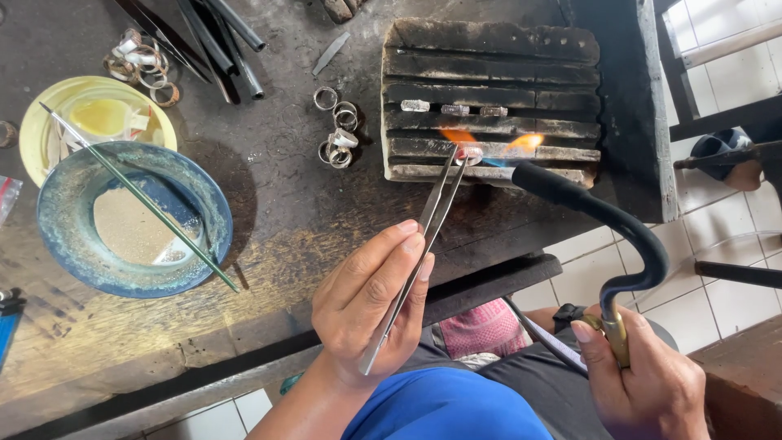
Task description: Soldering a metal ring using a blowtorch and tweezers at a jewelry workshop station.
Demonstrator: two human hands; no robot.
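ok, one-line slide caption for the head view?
Left hand holds tweezers on a small metal piece on a charred block while right hand aims a lit torch.

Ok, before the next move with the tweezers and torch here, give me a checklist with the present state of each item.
1. Left hand grips the tweezers firmly: ok, fingers wrapped round the shaft.
2. Tweezer tips on the small ring: ok, they meet at it on the charred block.
3. Right hand holds the torch by its brass end: ok.
4. Flame aimed at the ring: ok, it plays beside the piece.
5. Three small metal pieces on the block clear of the flame: ok, one groove higher up.
6. Solder has flowed: cannot tell.
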